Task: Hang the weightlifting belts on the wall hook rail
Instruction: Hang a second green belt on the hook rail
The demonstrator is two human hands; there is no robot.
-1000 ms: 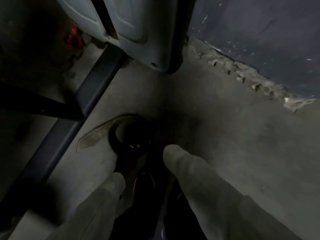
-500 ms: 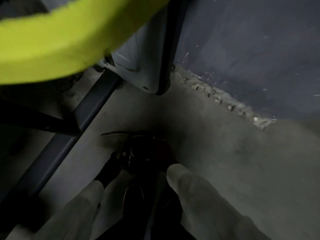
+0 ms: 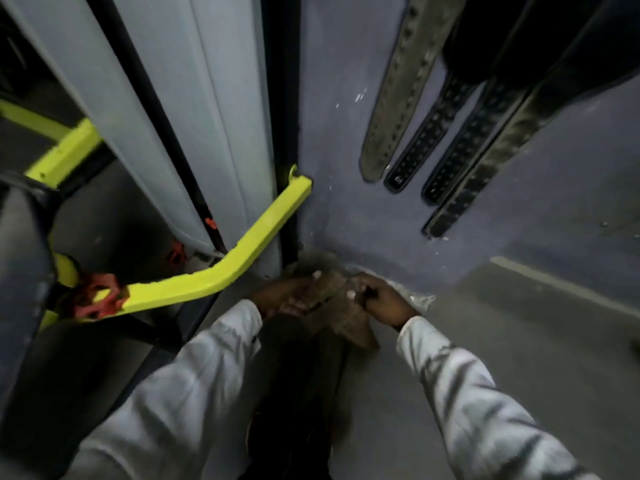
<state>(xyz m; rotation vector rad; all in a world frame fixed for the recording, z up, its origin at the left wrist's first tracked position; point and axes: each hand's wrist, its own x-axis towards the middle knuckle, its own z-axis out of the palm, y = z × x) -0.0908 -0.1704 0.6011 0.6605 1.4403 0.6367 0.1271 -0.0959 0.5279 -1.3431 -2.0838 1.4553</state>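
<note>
Head view, belt in hand: I have a worn brown leather weightlifting belt [image 3: 341, 311] held low in front of me, above the grey concrete floor [image 3: 502, 358] near the corner where the blue-grey painted wall [image 3: 346, 140] meets the floor. Its loose end hangs down toward the floor.
Head view, belts already up: four dark perforated leather belts [image 3: 446, 133] hang flat against the wall at the upper right, tips down, well above my hands. The hook rail itself is out of frame.
Head view, risk: the bright yellow bent metal bar [image 3: 221, 268] of the machine on my left sits just beside my left arm; I judge the dangling end could catch on it when I lift. A one-sided grip could also let the stiff belt swing into the hanging ones and knock one loose.
Head view, left hand [image 3: 280, 299]: curled closed around the belt's left part, fingers wrapped under it.
Head view, right hand [image 3: 381, 301]: pinched narrow on the belt's right edge, thumb on top.
Head view, blur: the frame is smeared, so I cannot tell where the buckle lies.
</note>
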